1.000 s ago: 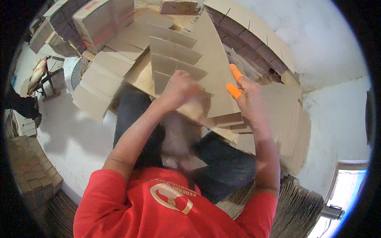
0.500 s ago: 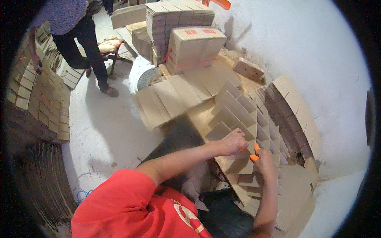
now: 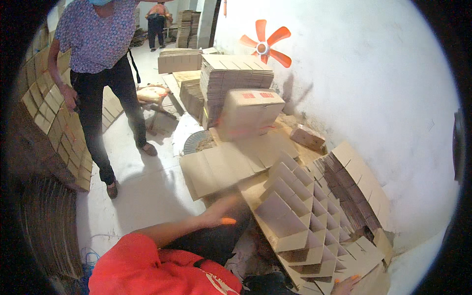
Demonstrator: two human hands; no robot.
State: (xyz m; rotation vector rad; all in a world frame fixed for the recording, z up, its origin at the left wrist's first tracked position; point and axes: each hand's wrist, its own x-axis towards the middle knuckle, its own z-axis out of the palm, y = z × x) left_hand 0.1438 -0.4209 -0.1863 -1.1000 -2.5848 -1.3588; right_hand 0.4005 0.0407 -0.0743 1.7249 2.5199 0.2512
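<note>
Drawn back from the cardboard grid [image 3: 281,216] at four o'clock, the left hand [image 3: 216,212] is loosely spread; the right hand [image 3: 348,285], at five, cannot be read; slotting seems paused, a fresh piece seemingly called for

The head-worn fisheye looks down and ahead — tabletop [image 3: 251,191] near, wall [image 3: 373,78] beyond.

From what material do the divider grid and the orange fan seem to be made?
Divider grid: probably cardboard, matte tan, judging by its thin, interlocking build. Orange fan: probably plastic, its blades smooth and solid-coloured, though painted metal remains possible.
</note>
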